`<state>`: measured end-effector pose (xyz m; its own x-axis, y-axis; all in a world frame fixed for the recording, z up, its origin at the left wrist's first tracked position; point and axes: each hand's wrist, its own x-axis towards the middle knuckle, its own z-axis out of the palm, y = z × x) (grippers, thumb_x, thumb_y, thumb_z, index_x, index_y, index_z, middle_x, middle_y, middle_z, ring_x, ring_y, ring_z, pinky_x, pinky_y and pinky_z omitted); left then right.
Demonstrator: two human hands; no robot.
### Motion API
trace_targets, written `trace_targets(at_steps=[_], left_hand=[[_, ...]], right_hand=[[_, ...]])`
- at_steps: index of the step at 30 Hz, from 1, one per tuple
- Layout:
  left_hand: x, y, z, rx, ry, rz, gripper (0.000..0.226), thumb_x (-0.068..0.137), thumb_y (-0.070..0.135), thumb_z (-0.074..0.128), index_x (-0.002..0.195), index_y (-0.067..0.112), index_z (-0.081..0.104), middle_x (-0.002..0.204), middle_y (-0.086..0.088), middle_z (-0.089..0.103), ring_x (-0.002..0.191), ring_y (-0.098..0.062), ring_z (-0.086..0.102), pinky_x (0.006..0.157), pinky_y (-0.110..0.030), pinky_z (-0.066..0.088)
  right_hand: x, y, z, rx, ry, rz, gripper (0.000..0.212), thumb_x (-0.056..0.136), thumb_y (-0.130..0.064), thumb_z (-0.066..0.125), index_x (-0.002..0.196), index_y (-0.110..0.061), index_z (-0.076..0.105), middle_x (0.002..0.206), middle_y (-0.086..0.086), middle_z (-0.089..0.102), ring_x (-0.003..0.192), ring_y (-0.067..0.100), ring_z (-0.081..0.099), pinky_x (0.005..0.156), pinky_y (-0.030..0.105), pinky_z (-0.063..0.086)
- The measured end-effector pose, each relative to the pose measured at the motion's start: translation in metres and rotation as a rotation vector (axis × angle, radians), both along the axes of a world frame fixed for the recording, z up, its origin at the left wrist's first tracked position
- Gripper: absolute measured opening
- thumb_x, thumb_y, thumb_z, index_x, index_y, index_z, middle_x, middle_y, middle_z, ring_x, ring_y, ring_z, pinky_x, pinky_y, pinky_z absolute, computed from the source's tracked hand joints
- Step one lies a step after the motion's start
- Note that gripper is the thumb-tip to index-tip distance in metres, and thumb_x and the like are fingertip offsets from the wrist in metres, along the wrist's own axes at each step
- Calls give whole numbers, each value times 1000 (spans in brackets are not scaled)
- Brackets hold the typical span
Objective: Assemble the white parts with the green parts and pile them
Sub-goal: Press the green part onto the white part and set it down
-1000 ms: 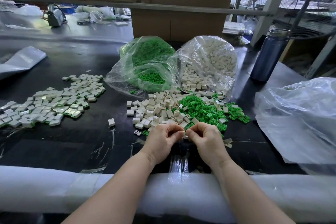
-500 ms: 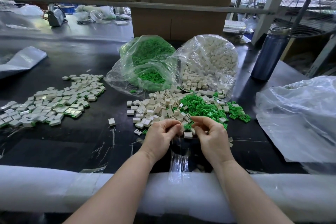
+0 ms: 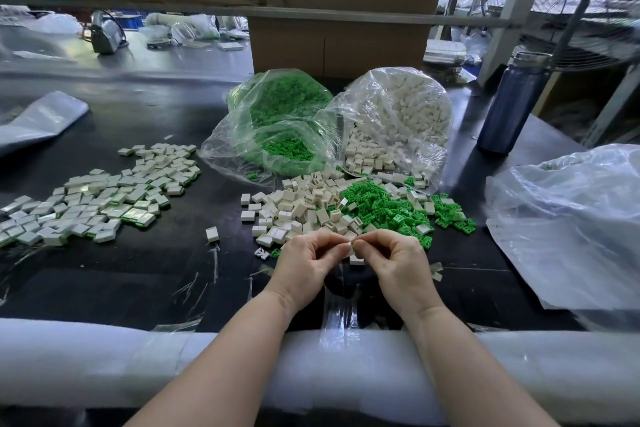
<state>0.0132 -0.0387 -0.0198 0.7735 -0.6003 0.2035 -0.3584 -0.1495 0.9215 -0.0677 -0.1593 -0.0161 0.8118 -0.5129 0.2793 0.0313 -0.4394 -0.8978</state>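
I am holding my left hand [image 3: 306, 262] and right hand [image 3: 393, 262] fingertip to fingertip just above the black table [image 3: 145, 274]. My left grip is pinching a small white part [image 3: 347, 247]; my right grip is pinching a green part [image 3: 353, 247] against it. Just beyond my knuckles are lying the loose white parts [image 3: 294, 208] and green parts [image 3: 384, 208]. The pile of assembled pieces [image 3: 100, 194] is sitting well apart, to my left.

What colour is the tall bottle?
Dark blue bottle with a silvery top, head view.
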Motion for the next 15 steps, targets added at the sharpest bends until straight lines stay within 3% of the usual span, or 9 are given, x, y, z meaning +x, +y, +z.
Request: trace_targets(at_steps=[8, 13, 15], left_hand=[[0, 0, 0, 5, -9, 10, 8, 83, 10, 66, 90, 11, 71, 82, -2, 69, 81, -12, 63, 82, -20, 50], [-1, 0, 1, 27, -5, 6, 15, 81, 11, 69, 94, 5, 71, 88, -8, 70, 86, -19, 65, 85, -25, 51], [-1, 0, 1, 50, -11, 8, 14, 81, 11, 69, 94, 6, 71, 90, -8, 70, 88, -20, 65, 87, -26, 51]], right_hand=[[2, -1, -2, -14, 30, -45, 10, 82, -11, 70, 73, -15, 69, 66, -2, 66, 64, 9, 60, 65, 20, 49], [2, -2, -2, -1, 45, -64, 18, 82, -11, 70, 67, -21, 65, 62, -7, 64, 59, 4, 57, 61, 16, 48], [3, -1, -3, 1, 81, -61, 22, 82, -13, 69, 64, -23, 63, 60, -6, 62, 58, 7, 57, 62, 23, 50]])
